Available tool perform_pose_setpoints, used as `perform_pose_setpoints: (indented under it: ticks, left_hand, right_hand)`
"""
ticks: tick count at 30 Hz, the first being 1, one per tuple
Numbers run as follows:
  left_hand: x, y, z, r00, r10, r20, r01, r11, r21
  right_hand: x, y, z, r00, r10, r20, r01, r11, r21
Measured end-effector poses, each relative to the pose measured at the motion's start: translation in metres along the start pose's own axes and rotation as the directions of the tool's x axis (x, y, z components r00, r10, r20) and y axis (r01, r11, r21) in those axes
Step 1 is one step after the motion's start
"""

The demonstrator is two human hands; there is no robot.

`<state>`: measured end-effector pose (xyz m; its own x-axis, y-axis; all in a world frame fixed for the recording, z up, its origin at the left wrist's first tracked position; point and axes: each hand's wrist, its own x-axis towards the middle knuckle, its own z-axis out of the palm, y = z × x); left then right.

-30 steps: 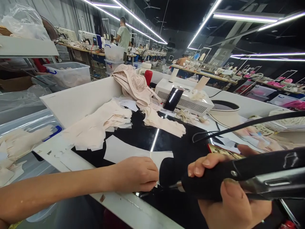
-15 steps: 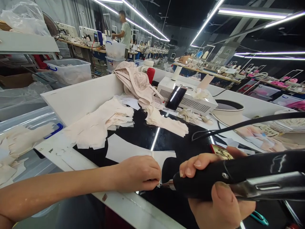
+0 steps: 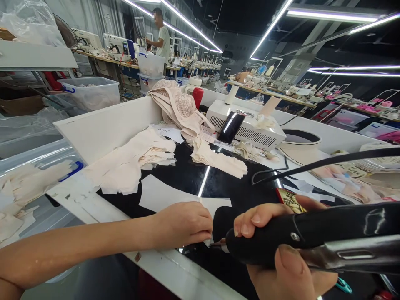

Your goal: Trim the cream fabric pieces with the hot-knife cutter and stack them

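Currently right hand grip clamped on black cutter, long axis horizontal, tip pointing left at white fabric piece; left hand fingers closed on its edge.

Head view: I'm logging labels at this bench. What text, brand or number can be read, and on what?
No text is readable.
White paper sheet: faint print, too small.
Gold patterned card: markings blurred.
Black tool in the right hand: no label shows.
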<state>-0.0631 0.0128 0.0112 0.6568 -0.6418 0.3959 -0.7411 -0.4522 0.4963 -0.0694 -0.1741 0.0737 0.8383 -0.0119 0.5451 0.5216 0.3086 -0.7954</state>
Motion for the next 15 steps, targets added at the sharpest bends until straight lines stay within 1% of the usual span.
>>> perform_pose_setpoints:
  ticks: [3,6,10,12,15]
  left_hand:
    - [0.0017,-0.0019,0.003,1.0,-0.006,0.007,0.006,0.999,0.054]
    - [0.0014,-0.0025,0.0047,1.0,0.007,-0.018,-0.006,0.995,0.102]
    - [0.0,-0.0014,0.0048,0.995,0.082,-0.06,-0.072,0.985,0.159]
    - [0.0002,-0.0009,0.0042,0.992,0.117,-0.041,-0.108,0.98,0.169]
    - [0.0011,-0.0011,0.0018,0.99,0.133,0.036,-0.137,0.979,0.152]
  right_hand:
    - [0.0,0.0009,0.0002,1.0,-0.019,0.015,0.019,1.0,-0.004]
    - [0.001,0.0008,0.0011,1.0,-0.013,0.013,0.012,0.999,0.036]
    - [0.0014,-0.001,0.001,1.0,0.014,-0.006,-0.014,0.999,0.048]
    - [0.001,-0.0016,0.0006,1.0,0.017,-0.008,-0.017,1.0,0.026]
    - [0.0005,-0.0016,0.0004,1.0,0.022,-0.003,-0.022,1.0,0.009]
